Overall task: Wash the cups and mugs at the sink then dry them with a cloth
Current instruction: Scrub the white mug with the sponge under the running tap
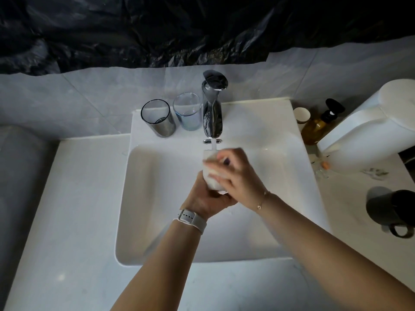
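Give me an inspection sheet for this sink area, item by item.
Surface: white rectangular basin set in a pale countertop; chrome tap running.
Job's things: white cup under the stream; smoky grey glass tumbler and clear bluish glass tumbler upright behind the basin; dark mug on the right counter.
Clutter: amber pump bottle, small paper cup, small bits beside a white appliance.
Grip: left hand holds the cup from below; right hand curls round its side, blurred.
Cables: nothing seen.
Surroundings: grey tiled wall, black plastic sheet above.
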`<state>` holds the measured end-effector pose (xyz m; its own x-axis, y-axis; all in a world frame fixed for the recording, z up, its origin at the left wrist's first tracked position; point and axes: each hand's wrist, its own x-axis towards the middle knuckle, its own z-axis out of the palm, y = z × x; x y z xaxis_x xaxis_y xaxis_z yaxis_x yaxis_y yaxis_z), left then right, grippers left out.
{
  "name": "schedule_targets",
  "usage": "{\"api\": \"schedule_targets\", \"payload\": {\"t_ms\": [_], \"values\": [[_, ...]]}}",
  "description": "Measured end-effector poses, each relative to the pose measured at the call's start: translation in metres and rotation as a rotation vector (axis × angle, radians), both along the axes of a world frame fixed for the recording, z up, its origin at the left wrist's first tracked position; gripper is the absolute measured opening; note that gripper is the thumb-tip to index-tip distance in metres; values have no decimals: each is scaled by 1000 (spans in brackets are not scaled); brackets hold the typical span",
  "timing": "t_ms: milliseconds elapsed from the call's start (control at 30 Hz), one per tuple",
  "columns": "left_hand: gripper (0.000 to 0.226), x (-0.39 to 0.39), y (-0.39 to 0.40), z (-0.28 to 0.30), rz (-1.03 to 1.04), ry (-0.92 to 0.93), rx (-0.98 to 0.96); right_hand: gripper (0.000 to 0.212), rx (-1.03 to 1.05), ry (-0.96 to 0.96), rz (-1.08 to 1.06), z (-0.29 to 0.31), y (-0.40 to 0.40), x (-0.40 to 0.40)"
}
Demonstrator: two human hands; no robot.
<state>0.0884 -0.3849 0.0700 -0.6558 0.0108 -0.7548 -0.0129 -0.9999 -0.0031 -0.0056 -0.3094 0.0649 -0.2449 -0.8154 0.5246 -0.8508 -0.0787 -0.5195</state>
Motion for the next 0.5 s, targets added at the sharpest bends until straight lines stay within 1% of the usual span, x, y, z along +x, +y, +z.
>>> {"api": "schedule_targets", "payload": {"t_ms": [67, 100, 133, 200, 233, 267, 300, 367, 400, 433, 500], "values": [[29, 4, -1, -4, 13, -77, 20, 27, -24, -193, -195, -2, -6, -5], [31, 6, -3, -5, 37, -99, 51, 27, -19, -270, -227, -5, -3, -2], [32, 8, -4, -5, 52, -113, 62, 28, -14, -296, -210, -11, 3, 3], [31, 10, -8, -9, 58, -93, 39, 30, 1, -253, -107, -22, 17, 13], [31, 11, -10, -10, 70, -91, 31, 30, 12, -270, -70, -25, 19, 14], [32, 11, -11, -11, 89, -88, 38, 27, 10, -351, -70, -27, 16, 13], [33, 12, -13, -12, 101, -84, 49, 24, 4, -494, -126, -25, 10, 11], [39, 16, -13, -10, 78, -21, 34, 12, -3, -964, -322, -15, -8, 5], [43, 18, -14, -8, 42, 24, -1, 10, 4, -1200, -385, -12, -14, 1], [47, 21, -16, -6, 17, 52, -44, 15, 15, -1388, -410, -9, -19, 1], [51, 29, -23, -9, -9, 71, -145, 30, 60, -1628, -380, -5, -24, 5]]}}
